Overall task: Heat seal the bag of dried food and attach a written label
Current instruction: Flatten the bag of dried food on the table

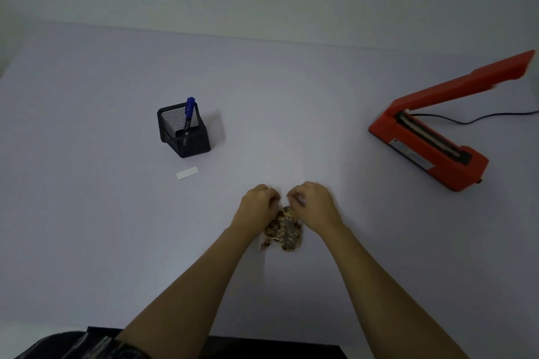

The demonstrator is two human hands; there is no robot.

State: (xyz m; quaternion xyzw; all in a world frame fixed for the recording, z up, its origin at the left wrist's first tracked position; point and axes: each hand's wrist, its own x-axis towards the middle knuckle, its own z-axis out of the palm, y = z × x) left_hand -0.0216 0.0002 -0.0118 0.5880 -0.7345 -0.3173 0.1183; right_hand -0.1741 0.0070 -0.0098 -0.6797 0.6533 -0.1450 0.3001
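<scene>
Clear plastic is hard to see here, so go slow. The bag (284, 229) of dried food sits on the white bench (87, 213), right in front of you, near the middle. Your left hand (258, 202) and your right hand (313, 204) are both at its top end, close together, with fingers curled in. They look like they are pinching the mouth of the bag, one hand on each side. The plastic edge itself is too thin and blurry to make out.

I think the step now is getting the top ready to seal. To do it well, push the food down to the bottom so no bits sit near the top. Press the air out gently. Then pull the two sides of the mouth flat and even, with no folds. A fold or a crumb in the seal line could leave a gap.

The orange sealer (423, 143) is off to your right, well apart from the bag. Its arm is lifted up, so the slot is free. Its black cord (466, 121) runs off to the right. When you carry the bag over, hold the top with both hands so it lies flat.

The white label (187, 173) lies on the bench to your left, just in front of the black mesh cup (183, 137) with the blue pen (189, 109) in it. Those are for later.
</scene>
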